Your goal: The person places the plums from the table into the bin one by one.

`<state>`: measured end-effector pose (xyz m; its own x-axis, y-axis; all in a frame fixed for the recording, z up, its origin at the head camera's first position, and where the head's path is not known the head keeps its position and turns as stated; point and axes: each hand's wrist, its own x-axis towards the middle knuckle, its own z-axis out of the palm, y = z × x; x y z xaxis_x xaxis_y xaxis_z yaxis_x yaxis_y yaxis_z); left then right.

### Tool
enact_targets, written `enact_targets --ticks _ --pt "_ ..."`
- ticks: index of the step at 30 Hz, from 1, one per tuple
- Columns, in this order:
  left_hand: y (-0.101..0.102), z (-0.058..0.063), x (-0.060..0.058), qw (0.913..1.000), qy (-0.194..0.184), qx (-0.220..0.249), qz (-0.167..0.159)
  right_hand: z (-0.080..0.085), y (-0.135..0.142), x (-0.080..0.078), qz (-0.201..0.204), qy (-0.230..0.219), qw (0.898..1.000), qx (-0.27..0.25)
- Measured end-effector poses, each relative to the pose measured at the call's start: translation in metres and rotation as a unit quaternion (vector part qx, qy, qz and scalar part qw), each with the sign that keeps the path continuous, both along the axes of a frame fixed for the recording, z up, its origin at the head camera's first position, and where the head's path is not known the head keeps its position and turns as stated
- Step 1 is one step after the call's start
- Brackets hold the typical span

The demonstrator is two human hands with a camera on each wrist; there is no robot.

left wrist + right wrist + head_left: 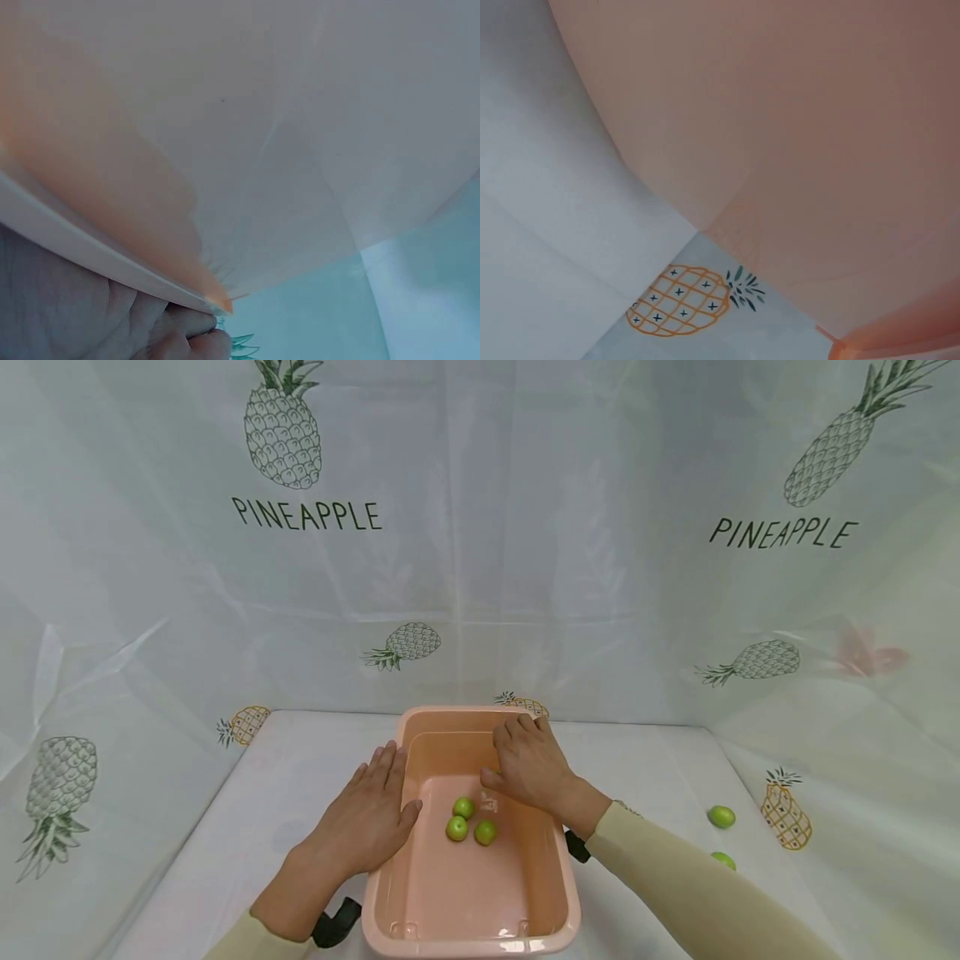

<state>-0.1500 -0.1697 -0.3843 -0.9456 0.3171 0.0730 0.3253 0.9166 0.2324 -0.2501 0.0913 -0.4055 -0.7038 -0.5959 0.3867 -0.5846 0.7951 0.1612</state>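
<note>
A pink plastic basin stands in the middle of the table, with three small round green fruits on its floor. My left hand rests on the basin's left rim, its fingers straight and pointing away from me. In the left wrist view, the palm and bent-looking fingertips of the left hand lie against the rim. At the far right corner, my right hand grips the rim with curled fingers, its thumb on the inner side. The right wrist view shows the basin's outer wall but not the hand.
Two more green fruits, one farther back and one nearer, lie on the white-covered table to the right. The right forearm partly covers the nearer one. A pineapple-print sheet hangs behind and along both sides.
</note>
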Motion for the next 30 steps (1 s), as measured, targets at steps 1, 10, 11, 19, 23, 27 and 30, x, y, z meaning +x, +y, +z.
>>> enact_targets --ticks 1,10,11,19,23,27,30 --pt "0.000 0.000 0.000 1.0000 0.000 -0.001 0.001 0.000 0.000 0.000 -0.001 -0.003 1.000 0.000" --pt "-0.002 -0.001 0.000 1.0000 0.000 -0.007 0.003 0.000 0.001 0.001 -0.001 0.007 1.000 0.000" --pt "-0.002 -0.001 -0.001 1.0000 0.001 -0.007 0.003 0.000 0.001 0.001 -0.001 0.011 1.000 -0.004" --pt "-0.001 -0.002 -0.002 1.0000 0.004 -0.005 0.001 0.004 0.012 0.003 0.010 0.079 0.995 -0.060" --pt "-0.001 -0.002 -0.002 1.0000 0.005 -0.005 0.000 0.007 0.026 0.003 0.018 0.122 0.988 -0.089" --pt "-0.001 -0.001 -0.001 1.0000 0.004 -0.002 0.000 0.010 0.048 0.004 0.000 0.119 0.984 -0.134" --pt "0.000 -0.001 -0.001 1.0000 0.003 0.000 0.002 0.010 0.068 0.007 -0.028 0.102 0.982 -0.157"
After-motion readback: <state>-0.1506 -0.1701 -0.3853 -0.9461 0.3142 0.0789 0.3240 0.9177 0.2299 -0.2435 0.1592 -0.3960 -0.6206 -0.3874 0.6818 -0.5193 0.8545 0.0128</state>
